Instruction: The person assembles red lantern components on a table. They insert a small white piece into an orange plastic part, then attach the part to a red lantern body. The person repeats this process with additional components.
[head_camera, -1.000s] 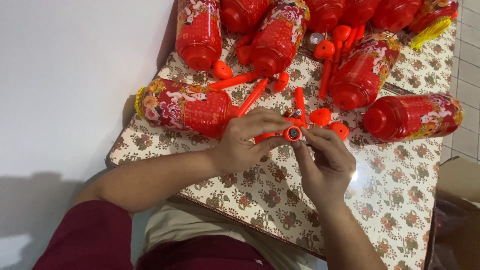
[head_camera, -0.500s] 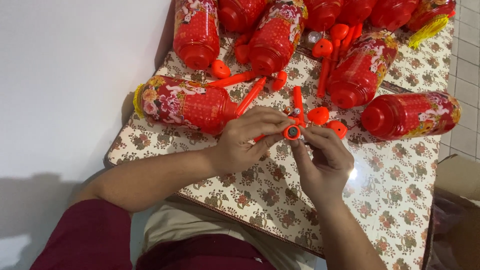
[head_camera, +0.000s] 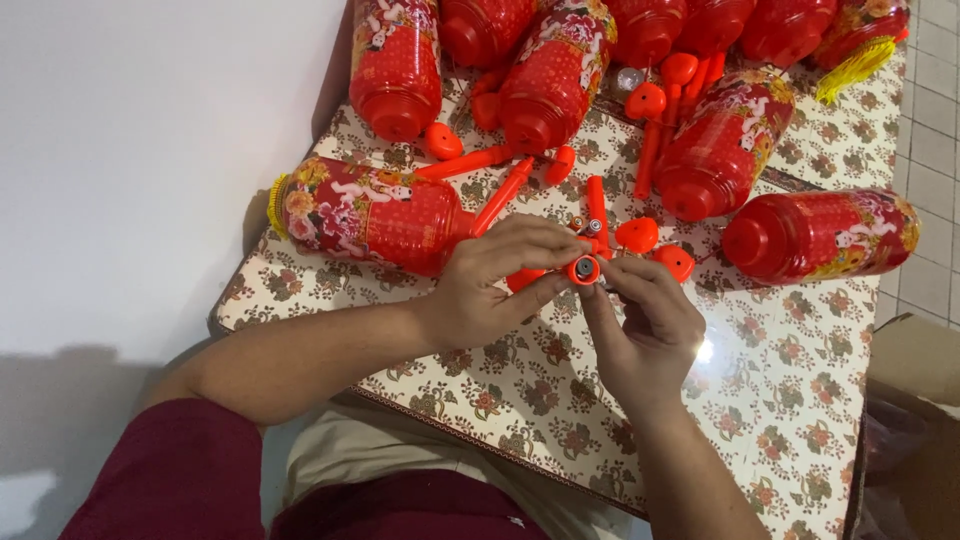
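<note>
Since a moment ago, both hands are staying almost where they were, close together over the bench (head_camera: 470, 400). The left hand (head_camera: 495, 285) is pinching an orange handle piece (head_camera: 583, 270), grip closed on it. The right hand (head_camera: 640, 325) is closing its fingertips on the round end of the same piece. Holding it steady and turning slowly should help the parts fit straight. Just past the grip, orange caps (head_camera: 637, 235) are lying. Farther off, red lanterns (head_camera: 370, 212) are resting on their sides.
</note>
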